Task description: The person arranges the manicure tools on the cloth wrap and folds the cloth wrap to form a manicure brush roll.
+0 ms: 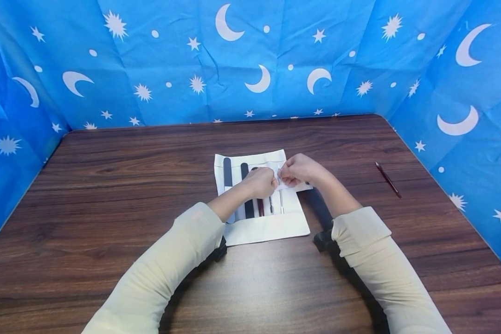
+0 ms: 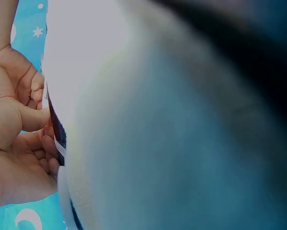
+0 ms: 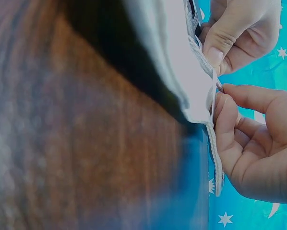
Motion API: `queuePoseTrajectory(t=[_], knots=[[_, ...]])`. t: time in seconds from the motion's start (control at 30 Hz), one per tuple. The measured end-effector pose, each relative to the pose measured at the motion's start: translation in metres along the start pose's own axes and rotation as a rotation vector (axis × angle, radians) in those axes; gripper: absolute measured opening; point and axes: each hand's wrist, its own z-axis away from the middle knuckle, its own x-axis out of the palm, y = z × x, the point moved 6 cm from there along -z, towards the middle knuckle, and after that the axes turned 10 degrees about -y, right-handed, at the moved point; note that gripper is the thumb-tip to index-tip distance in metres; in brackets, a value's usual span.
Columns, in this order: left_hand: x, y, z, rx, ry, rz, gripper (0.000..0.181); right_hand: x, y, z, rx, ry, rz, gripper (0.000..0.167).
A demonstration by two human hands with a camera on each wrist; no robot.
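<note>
- Spread on the tabletop (image 1: 129,199), near mid-width and closer to the far edge: white pouch (image 1: 271,228) with a row of tools (image 1: 249,211).
- Curled in a pinch, seemingly on the pouch's ribbed band (image 3: 201,56): left hand (image 1: 260,182).
- Curled too, thumb and forefinger apparently closed on the top end of a slim silver tool (image 1: 281,202): right hand (image 1: 300,169).
- Probably fitting that tool under the band; calls next for steadying the band and sliding straight.
- Visible only from the head, near the tabletop's right edge: dark red stick (image 1: 388,180).
- Clearest from the right wrist: meeting fingertips, largely blocked in the left wrist view.
</note>
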Motion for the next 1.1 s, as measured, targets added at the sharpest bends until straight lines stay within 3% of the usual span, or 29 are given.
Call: queuePoseTrajectory(t=[0.2,0.37,0.5,0.7,0.8,0.93,1.1], knots=[[0.002,0.001,-0.001,-0.003,-0.007,0.003,0.038,0.001,0.0,0.003,0.037,0.004,0.044,0.016],[0.002,0.002,-0.002,-0.004,-0.004,-0.024,0.037,-0.01,0.002,0.011,0.054,0.061,0.07,0.021],[0.002,0.005,-0.003,-0.001,-0.025,-0.058,0.038,-0.037,0.002,0.034,-0.002,0.146,0.024,0.028],[-0.005,0.013,-0.001,-0.004,-0.085,-0.061,0.034,-0.095,0.015,0.087,-0.048,0.344,-0.059,0.036],[-0.012,0.021,0.0,0.001,-0.084,-0.018,0.032,-0.116,0.031,0.109,-0.016,0.416,-0.048,0.04],[-0.015,0.027,-0.005,-0.003,-0.074,-0.006,0.032,-0.132,0.053,0.125,0.06,0.468,0.051,0.043],[-0.008,0.021,-0.014,-0.092,-0.098,-0.024,0.027,-0.141,0.079,0.13,0.115,0.505,0.113,0.04]])
